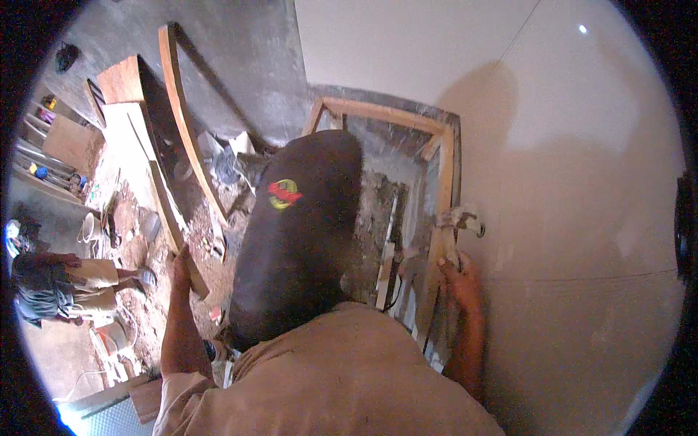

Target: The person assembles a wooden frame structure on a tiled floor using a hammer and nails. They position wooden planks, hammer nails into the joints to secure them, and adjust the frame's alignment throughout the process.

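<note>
My left hand (182,267) is closed around a long, narrow wooden strip (166,207) that slants across the left side. On the right, my right hand (461,276) grips what looks like a claw hammer (459,221), its pale head and curved claw showing above the fingers. The hammer is close beside the right side of a wooden frame (446,182); whether they touch I cannot tell. Between my arms, a dark, rounded cloth shape (305,240) with a red and yellow emblem hides the ground beneath it.
A curved wooden board (178,109) and wide wood panels (131,116) lean at the left. Rubble covers the ground (211,254). Farther left stands another person (80,280) near a white bucket (110,338). A smooth beige wall (582,218) fills the right.
</note>
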